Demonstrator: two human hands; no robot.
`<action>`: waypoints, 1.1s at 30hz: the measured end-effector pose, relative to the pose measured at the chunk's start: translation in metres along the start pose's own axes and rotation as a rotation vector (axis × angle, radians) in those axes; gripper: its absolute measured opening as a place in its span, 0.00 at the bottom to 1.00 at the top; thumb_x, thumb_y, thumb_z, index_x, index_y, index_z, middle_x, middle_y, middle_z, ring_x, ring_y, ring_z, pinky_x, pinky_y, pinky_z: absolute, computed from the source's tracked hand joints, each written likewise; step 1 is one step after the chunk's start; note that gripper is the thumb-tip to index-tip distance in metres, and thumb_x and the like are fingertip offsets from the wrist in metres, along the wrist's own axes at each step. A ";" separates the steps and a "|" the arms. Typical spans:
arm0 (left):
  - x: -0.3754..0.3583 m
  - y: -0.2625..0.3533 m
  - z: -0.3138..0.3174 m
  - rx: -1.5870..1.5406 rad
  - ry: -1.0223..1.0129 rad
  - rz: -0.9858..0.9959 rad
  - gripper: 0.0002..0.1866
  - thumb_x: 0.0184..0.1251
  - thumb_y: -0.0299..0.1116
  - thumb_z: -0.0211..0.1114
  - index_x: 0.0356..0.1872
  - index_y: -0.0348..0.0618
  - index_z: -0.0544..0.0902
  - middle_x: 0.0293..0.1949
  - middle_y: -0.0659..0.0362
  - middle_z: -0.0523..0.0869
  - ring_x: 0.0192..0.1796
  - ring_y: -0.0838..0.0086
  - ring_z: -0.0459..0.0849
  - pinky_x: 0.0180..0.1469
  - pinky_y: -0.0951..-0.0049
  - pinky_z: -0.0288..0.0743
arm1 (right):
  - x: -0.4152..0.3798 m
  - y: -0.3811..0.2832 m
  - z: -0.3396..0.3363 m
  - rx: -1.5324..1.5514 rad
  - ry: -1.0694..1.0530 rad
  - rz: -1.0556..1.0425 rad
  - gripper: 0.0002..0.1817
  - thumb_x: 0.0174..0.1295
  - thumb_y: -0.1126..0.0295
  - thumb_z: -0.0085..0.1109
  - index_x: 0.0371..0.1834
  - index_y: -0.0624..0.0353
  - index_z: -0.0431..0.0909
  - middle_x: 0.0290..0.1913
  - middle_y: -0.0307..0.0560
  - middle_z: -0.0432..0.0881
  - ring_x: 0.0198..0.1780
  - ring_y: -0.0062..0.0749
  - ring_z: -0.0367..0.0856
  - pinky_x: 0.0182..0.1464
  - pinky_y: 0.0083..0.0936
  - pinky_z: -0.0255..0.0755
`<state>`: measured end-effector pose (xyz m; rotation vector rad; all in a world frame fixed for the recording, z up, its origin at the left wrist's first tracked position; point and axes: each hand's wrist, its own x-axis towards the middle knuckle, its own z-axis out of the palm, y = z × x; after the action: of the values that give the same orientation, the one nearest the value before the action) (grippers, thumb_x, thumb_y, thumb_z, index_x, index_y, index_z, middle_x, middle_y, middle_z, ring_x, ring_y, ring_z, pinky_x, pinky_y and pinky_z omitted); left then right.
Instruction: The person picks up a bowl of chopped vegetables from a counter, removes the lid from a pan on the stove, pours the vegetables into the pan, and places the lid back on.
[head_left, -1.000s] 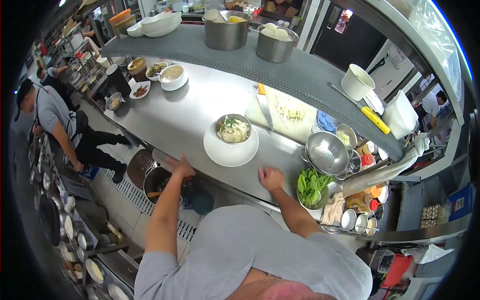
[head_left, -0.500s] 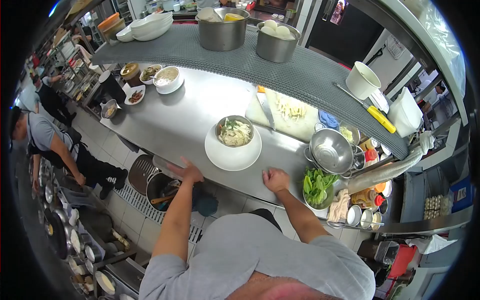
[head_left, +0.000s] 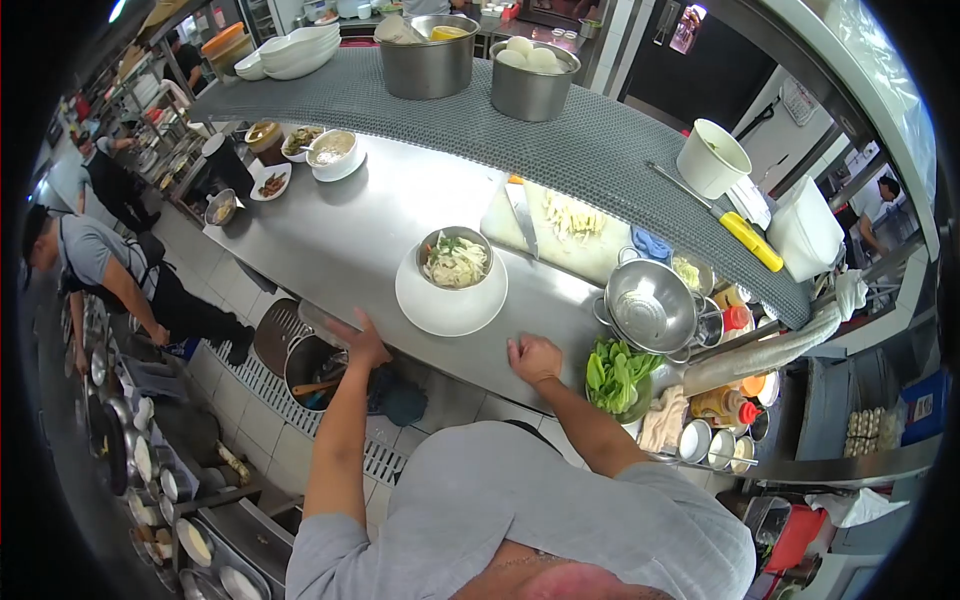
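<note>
Bowl (head_left: pixel 453 287) still on the plate (head_left: pixel 450 314).
Pale shreds (head_left: pixel 457 262) fill it; left hand (head_left: pixel 367 347) left of plate, fingers apart; right hand (head_left: pixel 535 358) right of it, fingers curled together.

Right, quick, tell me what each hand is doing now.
Left hand: open, fingers spread, nothing seen in it.
Right hand: closed in a loose fist at the counter, no held thing visible.

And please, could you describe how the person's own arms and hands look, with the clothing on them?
Both arms come out of short, light grey sleeves matching the shirt. The left hand and right hand wear no gloves, and I see no watch on either wrist.
</note>
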<state>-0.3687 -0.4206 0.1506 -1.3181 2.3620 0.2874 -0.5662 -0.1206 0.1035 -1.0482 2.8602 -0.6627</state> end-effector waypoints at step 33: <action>-0.208 0.124 0.045 -1.736 -0.622 0.411 0.42 0.74 0.66 0.52 0.70 0.35 0.69 0.64 0.49 0.79 0.59 0.62 0.83 0.56 0.61 0.80 | -0.029 -0.099 -0.071 0.865 0.144 -0.384 0.17 0.63 0.56 0.65 0.25 0.58 0.80 0.26 0.49 0.81 0.32 0.49 0.81 0.38 0.45 0.74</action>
<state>-0.3662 -0.1797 0.2019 -0.8164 1.4296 2.7272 -0.4952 -0.1429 0.2037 -1.3669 2.0268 -1.8170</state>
